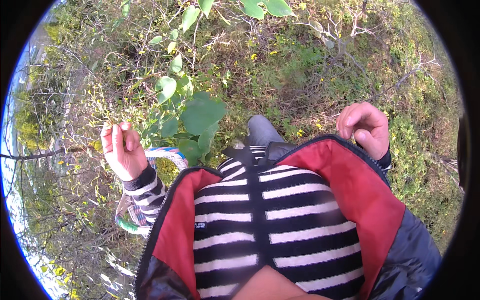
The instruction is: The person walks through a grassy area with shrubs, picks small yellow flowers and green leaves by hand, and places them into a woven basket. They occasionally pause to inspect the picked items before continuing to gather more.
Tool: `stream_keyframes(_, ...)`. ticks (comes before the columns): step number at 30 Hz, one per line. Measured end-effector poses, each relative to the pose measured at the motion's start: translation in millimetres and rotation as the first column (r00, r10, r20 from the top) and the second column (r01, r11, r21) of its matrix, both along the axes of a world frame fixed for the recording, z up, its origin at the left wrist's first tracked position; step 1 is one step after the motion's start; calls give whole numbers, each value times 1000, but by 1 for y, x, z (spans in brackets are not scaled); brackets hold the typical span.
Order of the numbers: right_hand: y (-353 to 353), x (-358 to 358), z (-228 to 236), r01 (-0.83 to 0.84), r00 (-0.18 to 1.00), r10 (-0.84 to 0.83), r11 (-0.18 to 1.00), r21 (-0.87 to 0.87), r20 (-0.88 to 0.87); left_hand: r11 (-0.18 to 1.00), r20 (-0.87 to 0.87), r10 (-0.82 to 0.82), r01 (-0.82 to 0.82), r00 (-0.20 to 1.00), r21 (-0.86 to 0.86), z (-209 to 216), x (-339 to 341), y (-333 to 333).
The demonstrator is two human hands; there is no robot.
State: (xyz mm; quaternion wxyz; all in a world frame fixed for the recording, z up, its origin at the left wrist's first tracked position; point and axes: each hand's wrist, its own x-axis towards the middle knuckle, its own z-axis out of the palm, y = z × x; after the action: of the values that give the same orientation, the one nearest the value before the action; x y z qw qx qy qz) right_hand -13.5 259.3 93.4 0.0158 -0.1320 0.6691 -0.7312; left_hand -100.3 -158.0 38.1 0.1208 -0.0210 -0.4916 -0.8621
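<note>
My left hand point(121, 151) is raised at the left among thin twigs. Its thumb and fingertips come together at a slender yellowish twig tip point(109, 124); what lies between them is too small to make out. A basket point(131, 212) with a woven handle point(170, 154) in white, blue and pink hangs by my left forearm. Over at the right, my right hand point(367, 125) is loosely curled beside the jacket's zip edge, and nothing shows in its fingers.
Broad green leaves point(202, 115) grow on a stem between my hands. A dark branch point(37, 156) reaches in from the left. Bare twigs point(407, 75) stick out at the upper right. Grass and small yellow flowers point(300, 133) cover the ground by my leg point(263, 131).
</note>
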Motion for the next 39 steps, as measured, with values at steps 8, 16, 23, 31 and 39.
stream_keyframes(8,-2,-26,67,-408,757,564,802,436,-330,984,-161,181,-178,970,31,27,-1,0)
stream_keyframes(16,6,19,67,-266,791,316,949,171,-524,985,-172,163,-170,972,-26,52,14,36)
stream_keyframes(23,23,33,61,-320,817,257,947,-35,-515,975,22,58,-52,998,-215,50,23,85)
stream_keyframes(31,29,30,68,-384,783,340,923,25,-521,916,154,13,50,988,-397,57,29,100)
stream_keyframes(39,9,24,61,-476,656,492,858,192,-572,881,309,-290,379,906,-284,33,34,104)
